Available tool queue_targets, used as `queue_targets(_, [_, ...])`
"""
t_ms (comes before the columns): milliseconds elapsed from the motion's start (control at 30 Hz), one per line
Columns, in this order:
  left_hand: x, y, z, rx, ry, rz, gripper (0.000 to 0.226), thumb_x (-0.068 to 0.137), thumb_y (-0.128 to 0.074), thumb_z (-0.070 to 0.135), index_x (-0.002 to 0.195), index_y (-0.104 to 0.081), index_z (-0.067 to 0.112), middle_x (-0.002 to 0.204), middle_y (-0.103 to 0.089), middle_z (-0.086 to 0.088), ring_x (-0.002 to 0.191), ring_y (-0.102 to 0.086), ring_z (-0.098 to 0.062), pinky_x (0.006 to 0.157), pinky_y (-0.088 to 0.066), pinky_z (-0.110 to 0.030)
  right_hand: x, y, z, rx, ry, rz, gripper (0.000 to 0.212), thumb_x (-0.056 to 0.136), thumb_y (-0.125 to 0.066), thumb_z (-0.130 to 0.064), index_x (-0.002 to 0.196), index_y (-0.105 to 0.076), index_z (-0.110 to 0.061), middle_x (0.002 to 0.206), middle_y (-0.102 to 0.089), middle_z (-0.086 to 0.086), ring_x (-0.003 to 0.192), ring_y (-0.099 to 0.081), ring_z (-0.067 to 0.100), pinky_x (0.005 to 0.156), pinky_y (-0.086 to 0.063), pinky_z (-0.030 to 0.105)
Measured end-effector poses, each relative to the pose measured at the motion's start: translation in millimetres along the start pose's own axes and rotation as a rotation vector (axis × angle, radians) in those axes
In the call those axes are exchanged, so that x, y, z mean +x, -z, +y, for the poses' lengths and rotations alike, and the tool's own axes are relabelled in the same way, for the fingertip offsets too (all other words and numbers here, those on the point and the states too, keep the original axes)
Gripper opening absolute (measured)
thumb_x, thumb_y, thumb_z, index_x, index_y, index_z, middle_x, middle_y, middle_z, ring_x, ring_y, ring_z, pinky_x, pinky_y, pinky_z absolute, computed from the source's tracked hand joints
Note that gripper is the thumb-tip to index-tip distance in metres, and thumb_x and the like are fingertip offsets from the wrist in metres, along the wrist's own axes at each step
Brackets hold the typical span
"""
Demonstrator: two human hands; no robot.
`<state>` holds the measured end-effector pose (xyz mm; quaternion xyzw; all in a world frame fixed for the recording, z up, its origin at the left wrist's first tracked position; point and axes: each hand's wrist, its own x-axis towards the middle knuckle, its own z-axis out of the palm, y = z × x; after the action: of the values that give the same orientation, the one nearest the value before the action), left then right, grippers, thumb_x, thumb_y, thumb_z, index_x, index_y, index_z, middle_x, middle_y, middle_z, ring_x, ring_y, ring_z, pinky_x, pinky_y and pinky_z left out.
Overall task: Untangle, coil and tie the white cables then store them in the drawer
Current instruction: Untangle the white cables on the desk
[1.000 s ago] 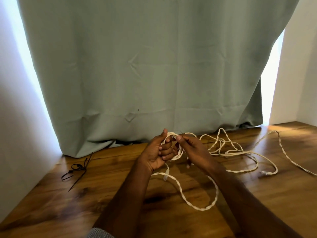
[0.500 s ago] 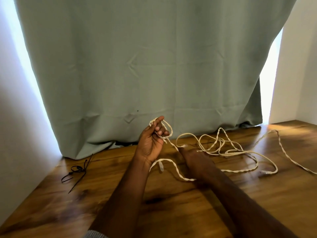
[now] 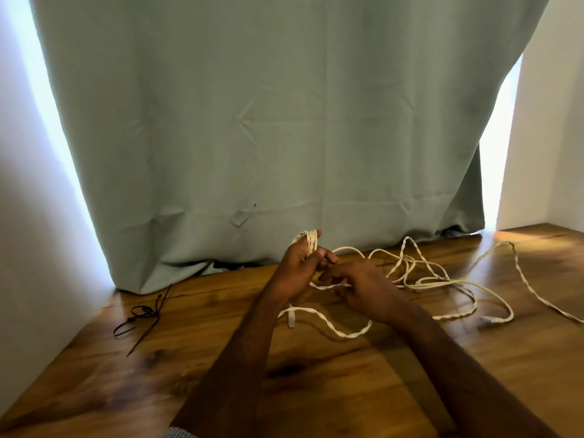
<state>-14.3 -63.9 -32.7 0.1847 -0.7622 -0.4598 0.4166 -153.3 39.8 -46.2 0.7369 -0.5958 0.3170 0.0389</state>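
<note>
A long twisted white cable [image 3: 442, 281] lies in loose tangled loops on the wooden table [image 3: 347, 390], spreading to the right. My left hand [image 3: 298, 268] is raised near the middle, with a few turns of the cable wound over its upright fingers. My right hand [image 3: 363, 287] is just to its right and lower, pinching a strand of the same cable close to the left palm. A free end with a small white plug [image 3: 291, 320] hangs under the left wrist.
Black cable ties [image 3: 143, 314] lie on the table at the left, near the white wall. A grey-green curtain [image 3: 268, 121] hangs along the back edge of the table. No drawer shows.
My right hand went down to the table and has come back up to the left hand with a strand. My left hand has more cable wound on its fingers.
</note>
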Motion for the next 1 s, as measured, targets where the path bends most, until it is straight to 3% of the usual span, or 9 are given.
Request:
queue_targets(133, [-5,-2,-7,0.226,0.023,-0.037,0.032,0.105,-0.043,0.013,0.135,-0.053,0.016,0.113,-0.064,-0.003,0.092,-0.062,0.001,0.075,-0.048,-0.008,-4,11,-6,0.521,-0.153,0.057,0.041,0.083,-0.079,-0.003,0.119,-0.067,-0.02,0.099,-0.077,0.002,0.078,-0.071,0.011,0.066,-0.056,0.027])
queue_targets(233, [-7,0,-13,0.263,0.014,-0.048,0.023,0.103,-0.043,0.013,0.112,-0.063,0.022,0.091,-0.066,0.003,0.075,-0.06,-0.001,0.067,-0.047,-0.018,-11,24,-7,1.11,-0.308,-0.203,0.061,0.083,-0.075,0.005,0.135,-0.05,-0.015,0.114,-0.072,0.025,0.077,-0.069,0.028,0.069,-0.06,0.037])
queue_targets(333, [-5,6,-17,0.141,0.087,0.058,0.022,0.104,-0.045,0.019,0.106,-0.067,0.02,0.084,-0.067,0.002,0.073,-0.061,-0.008,0.065,-0.048,-0.023,-16,29,-6,1.416,-0.233,-0.34,0.069,0.084,-0.068,0.01,0.142,-0.044,-0.02,0.135,-0.059,0.03,0.076,-0.069,0.025,0.078,-0.06,0.041])
queue_targets(500, [-2,17,-19,-0.07,0.17,0.229,0.022,0.105,-0.041,0.017,0.108,-0.061,0.01,0.061,-0.045,-0.001,0.048,-0.041,-0.01,0.045,-0.034,-0.024,-13,17,-17,1.088,-0.34,-0.425,0.043,0.086,-0.075,-0.008,0.124,-0.057,-0.007,0.101,-0.074,0.02,0.084,-0.07,0.026,0.087,-0.053,0.043])
queue_targets(567, [-2,21,-26,-0.076,0.205,0.202,0.02,0.105,-0.042,0.018,0.096,-0.059,0.013,0.057,-0.044,0.001,0.046,-0.039,-0.01,0.045,-0.031,-0.025,-11,16,-21,1.04,-0.295,-0.296,0.02,0.089,-0.068,-0.018,0.105,-0.067,-0.005,0.084,-0.073,0.014,0.082,-0.07,0.024,0.088,-0.054,0.04])
queue_targets(667, [-2,13,-26,-0.137,0.229,0.073,0.027,0.103,-0.047,0.017,0.078,-0.055,0.017,0.054,-0.047,0.0,0.045,-0.04,-0.011,0.045,-0.032,-0.023,-8,17,-17,1.393,-0.317,0.015,0.029,0.094,-0.058,-0.022,0.107,-0.07,0.001,0.065,-0.058,0.006,0.065,-0.064,0.019,0.072,-0.054,0.035])
queue_targets(733, [-3,6,-18,-0.149,0.266,0.006,0.025,0.103,-0.048,0.014,0.08,-0.058,0.014,0.053,-0.054,0.001,0.043,-0.048,-0.01,0.044,-0.036,-0.019,-7,14,-12,1.677,-0.254,0.05,0.041,0.09,-0.068,-0.022,0.122,-0.067,0.002,0.075,-0.06,0.005,0.071,-0.065,0.017,0.074,-0.06,0.039])
queue_targets(867, [-7,-7,-10,-0.288,0.312,-0.097,0.028,0.105,-0.044,0.026,0.087,-0.058,0.01,0.058,-0.049,-0.004,0.041,-0.043,-0.009,0.036,-0.029,-0.016,-5,9,-7,1.824,-0.13,0.018,0.083,0.074,-0.087,-0.023,0.144,-0.048,-0.002,0.135,-0.063,0.018,0.125,-0.061,0.037,0.103,-0.045,0.065])
queue_targets(1000, [-16,-10,-15,-0.373,0.366,-0.243,0.029,0.105,-0.043,0.025,0.08,-0.054,0.014,0.056,-0.046,0.006,0.041,-0.036,-0.002,0.038,-0.023,-0.014,0,8,-8,1.523,-0.27,0.177,0.063,0.091,-0.065,-0.003,0.149,-0.042,-0.01,0.139,-0.062,0.012,0.125,-0.063,0.031,0.093,-0.058,0.048])
